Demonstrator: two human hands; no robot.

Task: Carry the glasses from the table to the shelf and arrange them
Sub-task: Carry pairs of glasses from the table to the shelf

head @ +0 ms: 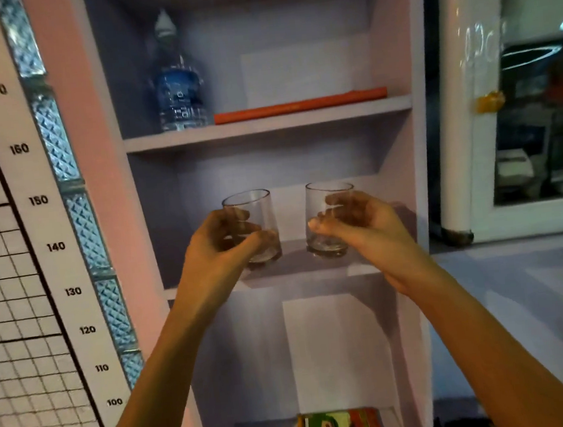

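Left hand gripped the left glass, right hand the right glass at three o'clock; crowded on the shelf, they might clink.

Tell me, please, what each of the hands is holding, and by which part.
The left hand grips the left glass round its lower wall; the right hand grips the right glass round its middle and lower wall.

Two clear, empty tumblers, left glass and right glass, upright, side by side, apart, at middle shelf.
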